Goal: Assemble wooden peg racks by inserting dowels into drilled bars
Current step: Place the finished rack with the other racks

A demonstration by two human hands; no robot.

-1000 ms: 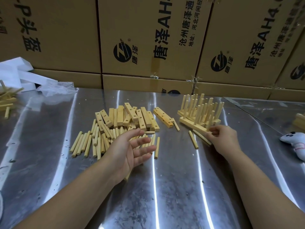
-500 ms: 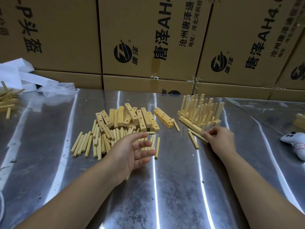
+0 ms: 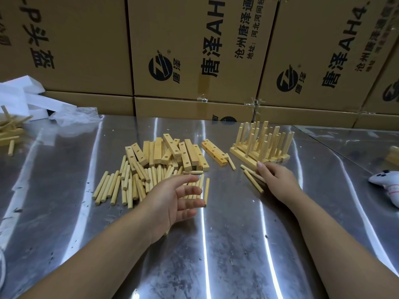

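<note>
1. We are holding our left hand [image 3: 179,199] released over the steel table [image 3: 237,255], palm turned toward 3 o'clock and fingers spread, grasping nothing. It is hovering at the near edge of the loose dowels [image 3: 129,182], almost exactly where it was a second ago.
2. Our right hand [image 3: 278,180] is the one that is changing. A second ago its fingertips were at the near end of the finished racks [image 3: 261,145]. Now it is lying lower, at their 6 o'clock side, with fingers bent over the few stray dowels [image 3: 254,181] beside them.
3. We cannot tell whether those fingers are pinching a stray dowel or only resting on it, because the hand is hiding the contact.
4. The drilled bars [image 3: 170,152] are lying in a heap at 12 o'clock from our left hand. One separate bar [image 3: 213,151] is sitting at 1 o'clock, between the heap and the racks, and neither hand is touching any bar.
5. We are reading this as a turnover. The last rack is standing done among the others with its pegs upright, and we are starting to collect pegs for the next one.
6. That next rack is still needing a bar, so our free left hand is well placed to reach toward 12 o'clock for it.
</note>
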